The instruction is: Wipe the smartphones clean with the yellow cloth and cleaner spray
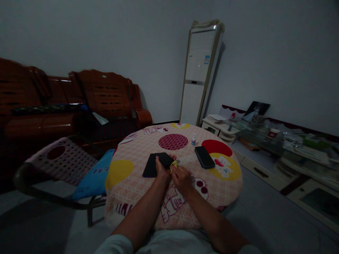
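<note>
My left hand [162, 170] grips a dark phone [164, 159], its thumb lying over the near side and its fingertips showing at the far edge. In my right hand [182, 179] a small yellow cloth [173, 165] is pinched against the right end of that phone. Another dark, flat device [149, 166] lies on the table just left of my left hand, partly hidden behind it. To the right rests a second dark phone-like device [204, 157] with a lighter edge. A small white bottle [194, 139] with a blue label stands upright farther back.
A patterned cloth covers the round table [148, 141]. At the left is a metal-framed chair [63, 158] with a blue cushion [95, 176], before a wooden sofa [103, 91]. An air conditioner [197, 74] stands behind; a cluttered low cabinet [254, 165] runs along the right.
</note>
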Demonstrator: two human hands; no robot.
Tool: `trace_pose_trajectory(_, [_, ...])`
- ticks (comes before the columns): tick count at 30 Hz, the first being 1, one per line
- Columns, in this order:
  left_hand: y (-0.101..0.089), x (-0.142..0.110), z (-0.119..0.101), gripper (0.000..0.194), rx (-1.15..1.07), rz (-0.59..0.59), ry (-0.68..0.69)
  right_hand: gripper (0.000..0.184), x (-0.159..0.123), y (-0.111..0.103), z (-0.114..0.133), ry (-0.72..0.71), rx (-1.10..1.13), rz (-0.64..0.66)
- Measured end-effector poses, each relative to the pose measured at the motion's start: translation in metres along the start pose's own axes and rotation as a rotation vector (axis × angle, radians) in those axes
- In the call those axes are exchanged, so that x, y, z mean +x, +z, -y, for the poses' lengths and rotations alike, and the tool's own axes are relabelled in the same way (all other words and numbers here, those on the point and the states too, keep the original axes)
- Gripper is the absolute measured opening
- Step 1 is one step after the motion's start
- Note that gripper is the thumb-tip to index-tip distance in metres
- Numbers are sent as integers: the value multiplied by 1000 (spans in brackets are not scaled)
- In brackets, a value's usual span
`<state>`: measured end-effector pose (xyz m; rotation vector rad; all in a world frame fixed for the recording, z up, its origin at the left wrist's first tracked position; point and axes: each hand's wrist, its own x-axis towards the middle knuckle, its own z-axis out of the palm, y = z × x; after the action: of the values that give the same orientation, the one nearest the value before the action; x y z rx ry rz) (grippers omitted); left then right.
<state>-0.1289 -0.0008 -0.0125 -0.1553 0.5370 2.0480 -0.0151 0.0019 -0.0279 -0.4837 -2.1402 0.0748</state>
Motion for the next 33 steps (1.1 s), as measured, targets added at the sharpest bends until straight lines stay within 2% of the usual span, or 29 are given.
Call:
trace_pose_trajectory(8, [-3, 5, -3, 50, -88, 40, -7, 26, -3, -4, -15, 143, -22, -97])
trace_pose_trajectory(17, [-2, 3, -2, 54, -70, 72, -6, 29, 0, -1, -10, 43, 17, -109])
trace_pose_trajectory(24, [-6, 5, -1, 52, -35, 88, 20, 29, 1, -1, -5, -7, -25, -58])
trace_pose_trajectory(33, [-1, 0, -1, 52, -36, 47, 10, 29, -1, 0, -9, 25, -45, -71])
